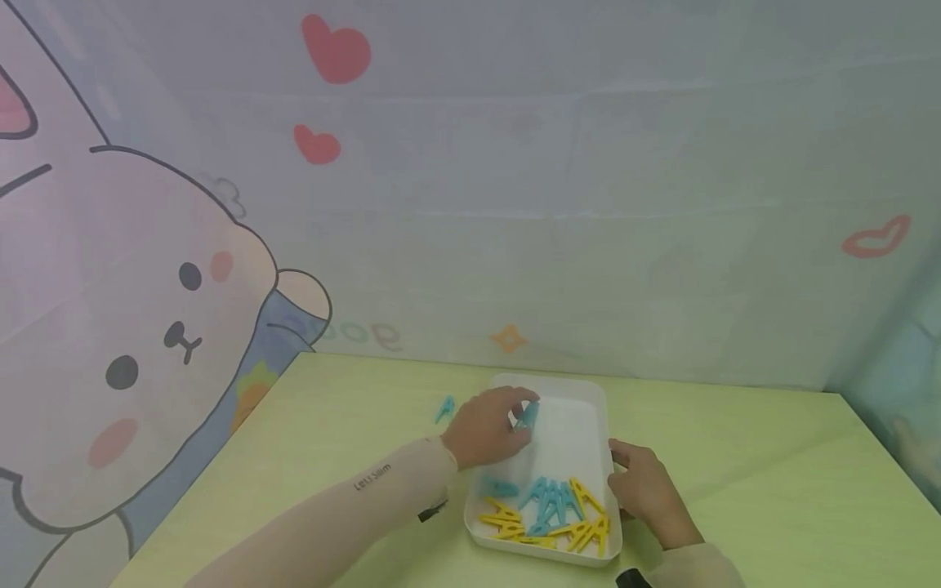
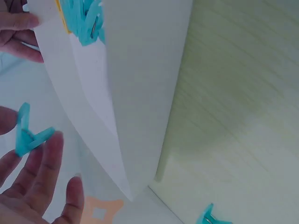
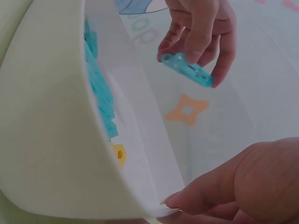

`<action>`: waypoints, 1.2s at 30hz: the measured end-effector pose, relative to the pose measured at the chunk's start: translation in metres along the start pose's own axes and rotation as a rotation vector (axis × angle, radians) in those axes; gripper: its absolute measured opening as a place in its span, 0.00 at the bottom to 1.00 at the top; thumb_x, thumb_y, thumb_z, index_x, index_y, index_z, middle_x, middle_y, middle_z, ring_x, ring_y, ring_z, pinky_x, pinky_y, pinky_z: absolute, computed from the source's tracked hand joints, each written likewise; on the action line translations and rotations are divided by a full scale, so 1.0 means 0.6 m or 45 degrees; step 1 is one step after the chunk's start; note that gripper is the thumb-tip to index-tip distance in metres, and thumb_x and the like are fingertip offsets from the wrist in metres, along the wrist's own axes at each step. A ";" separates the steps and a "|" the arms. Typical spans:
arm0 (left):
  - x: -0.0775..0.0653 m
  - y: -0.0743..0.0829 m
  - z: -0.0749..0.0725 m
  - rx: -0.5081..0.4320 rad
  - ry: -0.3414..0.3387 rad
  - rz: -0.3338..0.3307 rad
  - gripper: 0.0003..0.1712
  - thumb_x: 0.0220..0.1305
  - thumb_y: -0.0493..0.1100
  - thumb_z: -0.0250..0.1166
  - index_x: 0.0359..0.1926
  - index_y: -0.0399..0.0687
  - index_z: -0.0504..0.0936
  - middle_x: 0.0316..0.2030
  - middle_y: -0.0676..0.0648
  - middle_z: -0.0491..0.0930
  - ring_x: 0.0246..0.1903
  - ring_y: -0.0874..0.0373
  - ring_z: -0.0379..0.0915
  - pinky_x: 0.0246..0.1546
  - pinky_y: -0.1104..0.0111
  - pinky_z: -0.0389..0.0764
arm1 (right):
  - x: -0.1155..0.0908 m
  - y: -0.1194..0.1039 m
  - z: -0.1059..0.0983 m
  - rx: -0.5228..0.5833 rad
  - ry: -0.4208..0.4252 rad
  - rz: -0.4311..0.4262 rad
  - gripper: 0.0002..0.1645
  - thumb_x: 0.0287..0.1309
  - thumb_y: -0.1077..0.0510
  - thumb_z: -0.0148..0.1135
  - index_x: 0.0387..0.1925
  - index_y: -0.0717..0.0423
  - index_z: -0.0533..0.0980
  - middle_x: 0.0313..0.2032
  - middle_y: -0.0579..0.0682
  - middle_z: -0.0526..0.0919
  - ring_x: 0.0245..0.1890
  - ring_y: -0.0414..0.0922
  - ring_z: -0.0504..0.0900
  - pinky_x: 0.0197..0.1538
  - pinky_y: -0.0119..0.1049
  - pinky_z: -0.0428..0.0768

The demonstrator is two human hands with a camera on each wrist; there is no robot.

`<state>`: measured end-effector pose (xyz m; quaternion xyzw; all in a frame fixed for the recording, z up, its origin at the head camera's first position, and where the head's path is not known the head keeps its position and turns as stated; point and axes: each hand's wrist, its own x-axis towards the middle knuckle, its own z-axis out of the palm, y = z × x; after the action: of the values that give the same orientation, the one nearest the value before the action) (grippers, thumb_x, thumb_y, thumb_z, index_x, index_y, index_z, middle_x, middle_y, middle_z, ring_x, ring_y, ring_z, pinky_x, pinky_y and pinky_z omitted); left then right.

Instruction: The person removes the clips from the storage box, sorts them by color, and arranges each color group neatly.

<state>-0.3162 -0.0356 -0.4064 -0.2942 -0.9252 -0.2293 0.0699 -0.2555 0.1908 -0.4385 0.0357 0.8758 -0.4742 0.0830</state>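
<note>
Between the thumb and fingers of my left hand (image 1: 488, 429) is a blue clothespin (image 2: 29, 135), held above the white tray (image 1: 577, 420). My right hand (image 1: 650, 490) grips the tray's right rim, its thumb (image 3: 187, 196) at the edge in the right wrist view. Several blue clothespins (image 1: 551, 500) and several yellow clothespins (image 1: 588, 531) lie in the tray's near end. One more blue clothespin (image 1: 444, 408) lies on the table, left of the tray.
The tray stands on a light green table (image 1: 764, 457). Behind it hangs a pale cloth backdrop (image 1: 588, 204) printed with hearts and a large cartoon rabbit (image 1: 147, 310) at the left.
</note>
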 end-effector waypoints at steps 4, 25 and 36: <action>0.000 -0.014 -0.011 -0.068 0.142 -0.027 0.24 0.53 0.44 0.60 0.54 0.53 0.74 0.35 0.54 0.77 0.23 0.68 0.70 0.21 0.74 0.70 | -0.001 0.001 0.000 -0.005 0.002 -0.009 0.33 0.52 0.71 0.45 0.62 0.71 0.57 0.59 0.69 0.62 0.38 0.53 0.78 0.26 0.39 0.79; -0.013 -0.184 -0.044 0.202 0.422 -0.414 0.25 0.51 0.44 0.59 0.53 0.49 0.75 0.32 0.49 0.78 0.19 0.60 0.69 0.12 0.68 0.65 | -0.008 -0.001 0.004 -0.066 0.050 -0.069 0.32 0.50 0.73 0.43 0.61 0.74 0.57 0.58 0.70 0.63 0.39 0.54 0.78 0.24 0.38 0.78; -0.026 -0.208 -0.043 0.239 0.308 -0.515 0.26 0.49 0.44 0.57 0.53 0.48 0.75 0.35 0.48 0.78 0.15 0.58 0.63 0.14 0.64 0.66 | -0.016 0.001 0.008 -0.064 0.092 -0.074 0.33 0.48 0.73 0.41 0.60 0.72 0.60 0.57 0.71 0.63 0.32 0.50 0.79 0.23 0.38 0.77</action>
<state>-0.3755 -0.1455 -0.4357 -0.0656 -0.9673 -0.1854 0.1599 -0.2453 0.1873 -0.4396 0.0253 0.8905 -0.4526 0.0386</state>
